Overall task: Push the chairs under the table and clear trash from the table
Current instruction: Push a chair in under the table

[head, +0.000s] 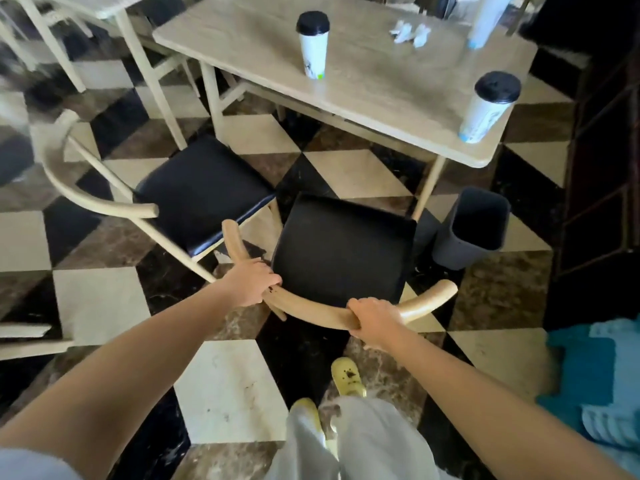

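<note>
A wooden chair point(343, 251) with a black seat stands in front of me, just short of the light wooden table point(381, 91). My left hand point(251, 284) grips the left part of its curved backrest. My right hand point(375, 322) grips the backrest's right part. A second, paler chair point(201, 192) with a black seat stands to the left, angled away from the table. On the table stand two white cups with black lids, one near the middle point(313, 45) and one at the near right corner point(488, 107). Crumpled white paper point(410, 32) lies at the far side.
A dark grey bin point(471, 230) stands on the checkered floor beside the table's near right leg. Another pale table and chair legs point(69, 36) fill the far left. A blue cloth item point(595, 375) lies at the right. A tall white object point(485, 22) stands at the table's far right.
</note>
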